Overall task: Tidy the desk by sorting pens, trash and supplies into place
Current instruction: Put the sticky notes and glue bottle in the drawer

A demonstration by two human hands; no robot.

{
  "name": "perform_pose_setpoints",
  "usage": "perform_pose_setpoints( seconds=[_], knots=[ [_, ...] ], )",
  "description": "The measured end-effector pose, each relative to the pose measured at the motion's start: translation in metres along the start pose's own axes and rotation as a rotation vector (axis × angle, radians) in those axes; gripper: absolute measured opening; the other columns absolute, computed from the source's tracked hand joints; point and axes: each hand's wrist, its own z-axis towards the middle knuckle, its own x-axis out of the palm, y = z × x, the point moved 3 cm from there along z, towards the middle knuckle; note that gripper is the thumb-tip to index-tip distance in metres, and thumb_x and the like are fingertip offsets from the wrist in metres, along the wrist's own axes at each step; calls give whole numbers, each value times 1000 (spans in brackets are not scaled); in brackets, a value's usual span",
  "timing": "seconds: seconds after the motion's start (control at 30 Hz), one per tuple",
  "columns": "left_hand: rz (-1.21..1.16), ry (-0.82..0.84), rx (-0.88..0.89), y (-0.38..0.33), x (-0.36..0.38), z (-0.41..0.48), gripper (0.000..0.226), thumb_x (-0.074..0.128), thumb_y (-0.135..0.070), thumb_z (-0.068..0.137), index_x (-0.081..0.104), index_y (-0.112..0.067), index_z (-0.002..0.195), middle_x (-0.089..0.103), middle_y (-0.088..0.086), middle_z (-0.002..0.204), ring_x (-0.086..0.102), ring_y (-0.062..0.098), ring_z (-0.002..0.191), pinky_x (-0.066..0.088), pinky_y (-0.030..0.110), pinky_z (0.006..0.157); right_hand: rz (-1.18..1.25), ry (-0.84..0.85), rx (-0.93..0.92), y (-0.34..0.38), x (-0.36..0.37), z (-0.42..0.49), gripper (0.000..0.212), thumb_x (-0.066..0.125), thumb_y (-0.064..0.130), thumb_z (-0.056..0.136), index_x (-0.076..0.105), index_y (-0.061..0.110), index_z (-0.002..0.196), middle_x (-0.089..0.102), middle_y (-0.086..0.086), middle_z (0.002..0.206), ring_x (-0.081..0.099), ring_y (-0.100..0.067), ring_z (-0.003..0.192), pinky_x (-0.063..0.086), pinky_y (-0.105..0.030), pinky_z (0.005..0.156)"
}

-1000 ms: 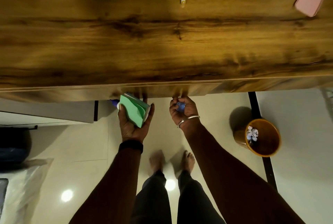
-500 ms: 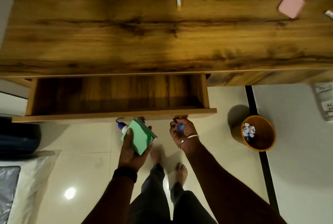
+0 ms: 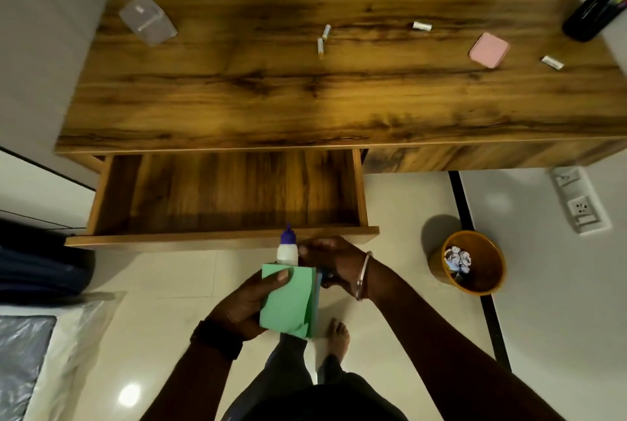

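Your left hand (image 3: 244, 302) grips a green paper stack (image 3: 288, 302), thumb across its face, with a white glue bottle (image 3: 287, 252) poking up behind the stack. Your right hand (image 3: 334, 261), just beside the left, curls around a small blue item (image 3: 324, 277) that is too hidden to name. The paper should be light and floppy, so pinch it across its flat faces. The bottle looks smooth and may slip. Just beyond both hands the drawer (image 3: 220, 238) stands open. Farther off, on the worktop (image 3: 339, 98), lie small tubes (image 3: 322, 42) and a pink pad (image 3: 488, 50).
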Motion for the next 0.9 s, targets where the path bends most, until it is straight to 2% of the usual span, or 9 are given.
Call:
perform_pose_setpoints(
  seconds=[0.07, 0.17, 0.33, 0.47, 0.5, 0.57, 0.63, 0.77, 0.9],
  knots=[
    [42, -5, 40, -24, 14, -6, 74, 104, -41, 49, 80, -8, 111, 75, 23, 111, 77, 33, 93, 64, 43, 78, -25, 30, -40, 19, 4, -6, 48, 75, 46, 83, 69, 18, 121, 68, -11, 103, 57, -24, 86, 47, -23, 59],
    [124, 22, 52, -61, 30, -8, 77, 101, -44, 56, 77, -9, 120, 73, 24, 119, 75, 37, 100, 62, 46, 83, -91, -8, -101, 50, 8, -9, 21, 70, 36, 91, 69, 28, 110, 66, -12, 105, 56, -26, 90, 45, -28, 63],
    [189, 34, 99, -109, 37, 8, 61, 92, -39, 74, 75, -8, 124, 72, 23, 126, 76, 34, 104, 63, 42, 85, 149, -146, -225, 97, -13, 8, 38, 79, 23, 84, 72, 2, 114, 70, -28, 110, 67, -34, 87, 56, -38, 75],
    [208, -238, 220, -134, 13, 33, 34, 71, -28, 92, 73, -7, 119, 75, 21, 119, 78, 27, 94, 65, 37, 73, -172, -516, -211, 126, -48, 29, 24, 83, 33, 79, 75, 12, 89, 67, -10, 72, 52, -18, 51, 39, -22, 44],
    [209, -304, 250, -138, 4, 41, 25, 69, -27, 95, 74, -11, 114, 78, 16, 112, 79, 24, 91, 65, 36, 70, -232, -551, -205, 130, -53, 37, 24, 84, 34, 77, 72, 17, 87, 68, -7, 74, 55, -18, 54, 44, -24, 46],
    [237, -384, 278, -142, -14, 60, 18, 69, -25, 98, 73, -14, 112, 81, 7, 105, 79, 22, 93, 65, 38, 71, -499, -646, -215, 133, -62, 55, 38, 85, 40, 70, 70, 23, 100, 74, -8, 97, 68, -26, 79, 58, -37, 72],
    [279, -414, 241, -143, -31, 83, 31, 72, -24, 97, 66, -10, 124, 78, 10, 115, 75, 30, 107, 64, 47, 83, -917, -731, -222, 136, -65, 70, 61, 83, 41, 71, 63, 20, 124, 69, -11, 120, 64, -33, 110, 53, -42, 94],
    [333, -425, 81, -134, -47, 129, 38, 69, -14, 98, 61, -1, 133, 72, 22, 125, 70, 39, 115, 56, 60, 99, -1286, -750, -13, 134, -57, 86, 55, 78, 38, 80, 58, 15, 125, 64, -11, 127, 61, -32, 119, 53, -41, 93],
    [433, -419, 46, -124, -47, 163, 43, 77, -6, 91, 57, 4, 129, 70, 24, 123, 71, 41, 111, 61, 49, 81, -1364, -778, 66, 122, -51, 94, 37, 60, 18, 93, 54, 15, 129, 63, -11, 128, 61, -33, 120, 53, -44, 91]
  ],
)
